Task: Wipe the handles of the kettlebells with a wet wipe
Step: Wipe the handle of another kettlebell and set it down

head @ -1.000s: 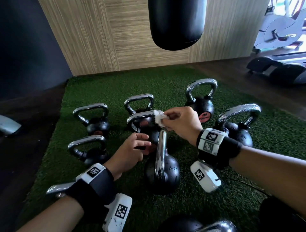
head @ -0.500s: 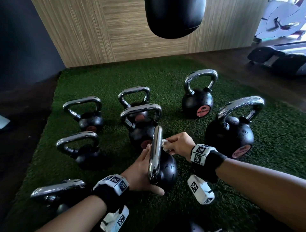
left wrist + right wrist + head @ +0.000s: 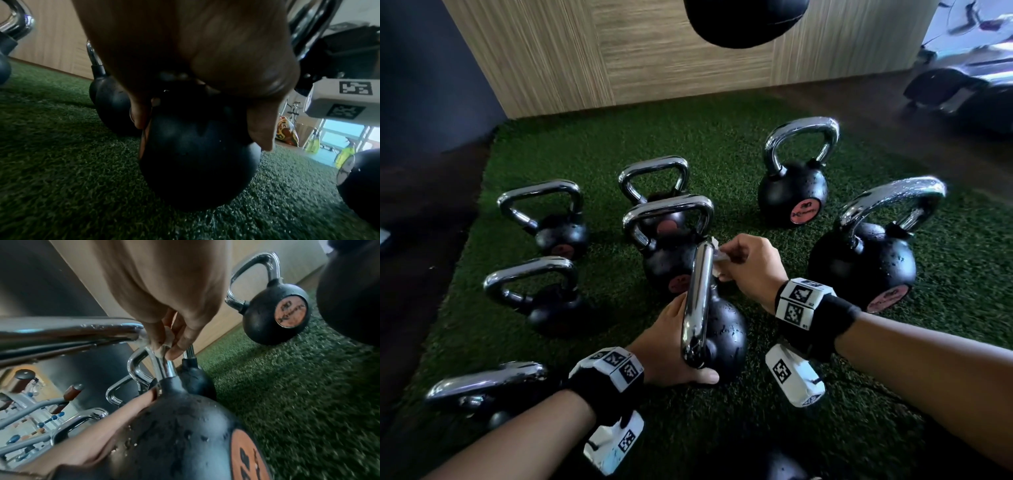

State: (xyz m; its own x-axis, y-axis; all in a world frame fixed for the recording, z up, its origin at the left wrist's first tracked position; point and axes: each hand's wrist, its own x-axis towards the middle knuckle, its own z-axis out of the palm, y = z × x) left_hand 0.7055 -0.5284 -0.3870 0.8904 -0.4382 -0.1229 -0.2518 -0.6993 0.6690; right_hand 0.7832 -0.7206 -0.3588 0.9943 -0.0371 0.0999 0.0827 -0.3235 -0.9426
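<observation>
Several black kettlebells with chrome handles stand on green turf. The nearest middle kettlebell (image 3: 722,337) (image 3: 197,155) (image 3: 185,434) has its chrome handle (image 3: 697,301) (image 3: 162,365) pointing away from me. My left hand (image 3: 671,346) (image 3: 195,56) grips its ball from the left, thumb across the front. My right hand (image 3: 748,269) (image 3: 164,305) pinches a white wet wipe (image 3: 717,258) (image 3: 162,345) against the far end of that handle, on its right side.
Other kettlebells stand close by: one just behind (image 3: 671,240), two at the left (image 3: 551,222), (image 3: 541,298), one at the near left (image 3: 482,387), two at the right (image 3: 794,185), (image 3: 866,253). A black punching bag (image 3: 743,20) hangs over a wooden wall. Gym machines (image 3: 969,89) stand at the far right.
My right hand came off the rear kettlebell's handle and brought the wipe to the near kettlebell's handle. My left hand dropped onto that kettlebell's ball. The view drew closer.
</observation>
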